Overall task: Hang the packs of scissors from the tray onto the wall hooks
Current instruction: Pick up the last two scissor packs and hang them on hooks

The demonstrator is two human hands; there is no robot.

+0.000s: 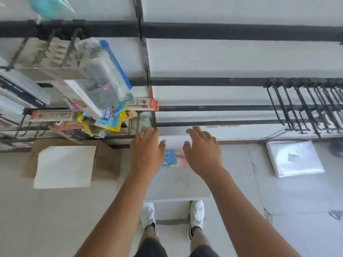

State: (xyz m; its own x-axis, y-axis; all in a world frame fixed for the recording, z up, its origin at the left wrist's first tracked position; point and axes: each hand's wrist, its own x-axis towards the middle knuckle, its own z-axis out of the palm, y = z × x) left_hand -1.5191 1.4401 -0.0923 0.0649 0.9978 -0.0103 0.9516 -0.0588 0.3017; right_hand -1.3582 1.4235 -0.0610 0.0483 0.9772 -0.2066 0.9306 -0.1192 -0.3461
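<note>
I look steeply down a white wall with black rails. A white tray (pixel 178 184) stands on the floor below me, just in front of my shoes. In it lie packs of scissors (pixel 174 158) with blue and pink card, partly hidden between my hands. My left hand (pixel 146 147) hangs above the tray's left side, fingers spread, holding nothing. My right hand (pixel 203 147) hovers over the right side, also with fingers apart and empty. A row of bare black wall hooks (pixel 304 106) sticks out at the right.
Hooks at the left carry hung packets and boxes (pixel 100 86). A brown cardboard box with a white sheet (pixel 65 166) sits on the floor at the left. A clear plastic bundle (pixel 295 158) lies on the floor at the right.
</note>
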